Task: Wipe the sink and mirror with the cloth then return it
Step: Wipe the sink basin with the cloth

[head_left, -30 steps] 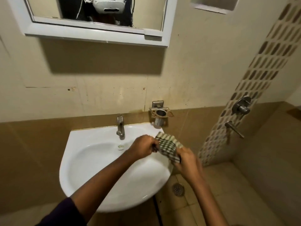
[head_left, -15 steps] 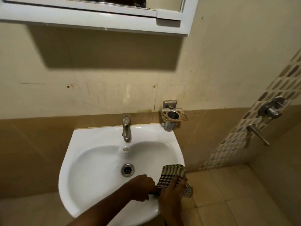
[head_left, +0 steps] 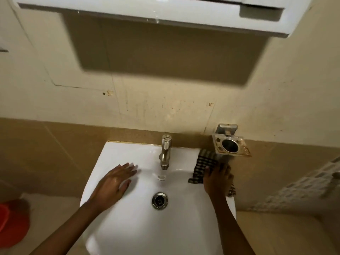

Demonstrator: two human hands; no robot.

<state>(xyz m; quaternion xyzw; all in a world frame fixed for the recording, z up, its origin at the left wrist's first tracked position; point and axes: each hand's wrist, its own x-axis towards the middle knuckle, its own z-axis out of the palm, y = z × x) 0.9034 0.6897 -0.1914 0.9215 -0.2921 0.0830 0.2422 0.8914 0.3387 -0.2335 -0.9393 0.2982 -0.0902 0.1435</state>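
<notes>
A white wall-mounted sink (head_left: 128,227) fills the lower middle of the view. The checked brown-and-cream cloth (head_left: 204,165) lies flat on the sink's back right rim, below the holder. My right hand (head_left: 217,178) presses down on the cloth with its fingers spread over it. My left hand (head_left: 115,181) rests flat and open on the sink's left side, holding nothing. Only the white lower frame of the mirror (head_left: 165,13) shows at the top edge; its glass is out of view.
A steel tap (head_left: 165,150) stands at the sink's back centre, with the drain (head_left: 159,200) below it. A wall-mounted holder with a metal cup (head_left: 230,144) hangs right of the tap. A red bucket (head_left: 11,221) stands on the floor at left.
My left hand let go of the cloth and moved to the sink's left side. My right hand carried the cloth from the front right rim to the back right rim. The camera moved closer.
</notes>
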